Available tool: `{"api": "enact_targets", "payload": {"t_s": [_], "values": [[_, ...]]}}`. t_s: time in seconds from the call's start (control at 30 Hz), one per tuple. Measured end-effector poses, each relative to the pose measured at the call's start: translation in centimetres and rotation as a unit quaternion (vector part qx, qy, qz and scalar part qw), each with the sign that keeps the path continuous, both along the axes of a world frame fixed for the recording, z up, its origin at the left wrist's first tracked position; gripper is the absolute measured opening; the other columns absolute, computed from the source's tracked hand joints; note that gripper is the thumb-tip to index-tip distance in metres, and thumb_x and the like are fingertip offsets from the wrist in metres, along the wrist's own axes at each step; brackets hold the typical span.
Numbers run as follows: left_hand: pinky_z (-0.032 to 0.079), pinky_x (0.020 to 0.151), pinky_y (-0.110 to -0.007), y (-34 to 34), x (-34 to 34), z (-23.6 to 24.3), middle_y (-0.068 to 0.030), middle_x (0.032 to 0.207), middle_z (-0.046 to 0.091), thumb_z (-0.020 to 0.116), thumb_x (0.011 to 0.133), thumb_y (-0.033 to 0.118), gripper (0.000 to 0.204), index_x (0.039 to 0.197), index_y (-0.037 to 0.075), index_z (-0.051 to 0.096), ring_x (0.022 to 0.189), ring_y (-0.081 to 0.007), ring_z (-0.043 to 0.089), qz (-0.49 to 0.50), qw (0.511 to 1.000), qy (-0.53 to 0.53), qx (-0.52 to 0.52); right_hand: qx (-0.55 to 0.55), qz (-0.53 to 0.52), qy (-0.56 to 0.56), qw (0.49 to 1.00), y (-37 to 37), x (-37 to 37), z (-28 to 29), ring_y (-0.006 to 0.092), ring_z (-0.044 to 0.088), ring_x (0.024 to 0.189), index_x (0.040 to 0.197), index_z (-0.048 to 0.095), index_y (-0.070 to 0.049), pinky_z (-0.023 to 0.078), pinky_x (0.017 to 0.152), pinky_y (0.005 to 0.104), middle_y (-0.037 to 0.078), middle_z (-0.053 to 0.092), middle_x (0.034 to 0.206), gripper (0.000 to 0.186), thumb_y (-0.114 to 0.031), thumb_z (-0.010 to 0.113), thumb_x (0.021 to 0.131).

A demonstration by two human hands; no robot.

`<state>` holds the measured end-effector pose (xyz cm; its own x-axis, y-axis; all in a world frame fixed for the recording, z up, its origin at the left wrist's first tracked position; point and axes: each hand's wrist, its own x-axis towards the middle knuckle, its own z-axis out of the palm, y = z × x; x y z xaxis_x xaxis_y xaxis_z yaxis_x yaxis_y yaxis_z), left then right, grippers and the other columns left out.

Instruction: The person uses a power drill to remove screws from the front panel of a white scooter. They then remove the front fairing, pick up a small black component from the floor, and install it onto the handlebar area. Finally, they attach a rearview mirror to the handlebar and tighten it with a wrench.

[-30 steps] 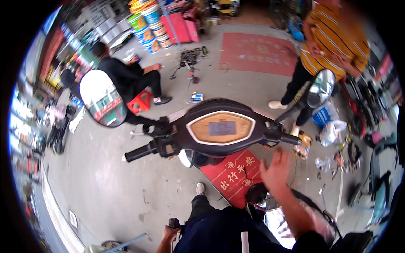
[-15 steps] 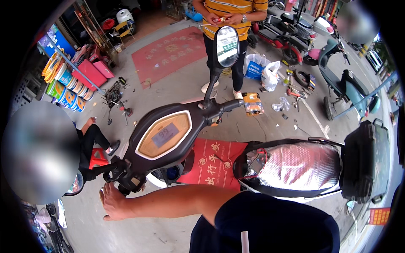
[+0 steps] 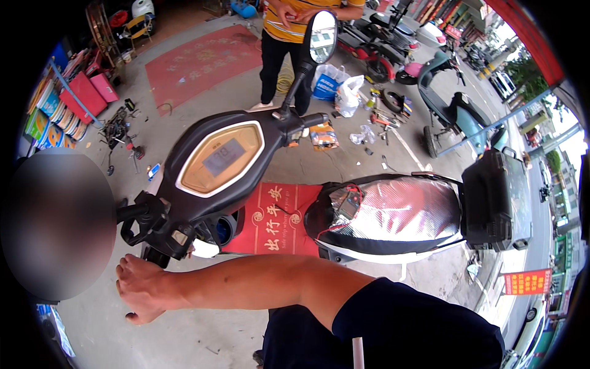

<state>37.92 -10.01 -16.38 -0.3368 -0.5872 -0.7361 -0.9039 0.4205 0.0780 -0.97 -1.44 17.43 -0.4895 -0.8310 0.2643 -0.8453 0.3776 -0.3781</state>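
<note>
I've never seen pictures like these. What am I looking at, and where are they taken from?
No robot here: this is a person working bare-handed. All the pictures come from a wide fisheye camera worn on the head, looking down, so straight edges bend. The right hand reaches across to the nearer handlebar grip of a scooter; whether it holds anything is unclear. The left hand is out of view. The scooter has a silvery seat cover, red floor mat and black rear box. Plastic bags stand on the ground beyond.

Places right hand (image 3: 144,288) beside left grip (image 3: 155,256), no longer near right grip (image 3: 316,121). Looks further right than at first, taking in whole rear box (image 3: 491,200). Notes changed reading on display (image 3: 224,158).
</note>
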Motion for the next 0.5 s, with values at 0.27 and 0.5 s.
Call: {"api": "enact_targets", "payload": {"t_s": [0.27,0.5], "values": [[0.053,0.081,-0.043,-3.4,-0.9,0.2,-0.0227,0.099,0.066,0.083,0.059,0.039,0.073,0.109,-0.006,0.054,0.091,-0.0351,0.067,-0.038,0.999,0.010,-0.006,0.014,0.011,-0.013,1.000,0.0,0.2,0.3,0.0244,0.053,0.090,0.088,0.067,0.004,0.039,0.083,0.0363,0.011,0.063,0.084,0.061,-0.055,0.051,0.080],[0.053,0.082,-0.043,-4.3,-1.8,0.5,-0.0233,0.100,0.066,0.083,0.058,0.038,0.073,0.109,-0.006,0.054,0.092,-0.0359,0.067,-0.080,0.996,0.003,-0.026,-0.224,-0.073,0.172,0.957,-0.2,0.1,-2.1,0.0320,0.050,0.096,0.100,0.062,0.001,0.039,0.089,0.0466,0.018,0.054,0.107,0.053,-0.047,0.056,0.079]]}}
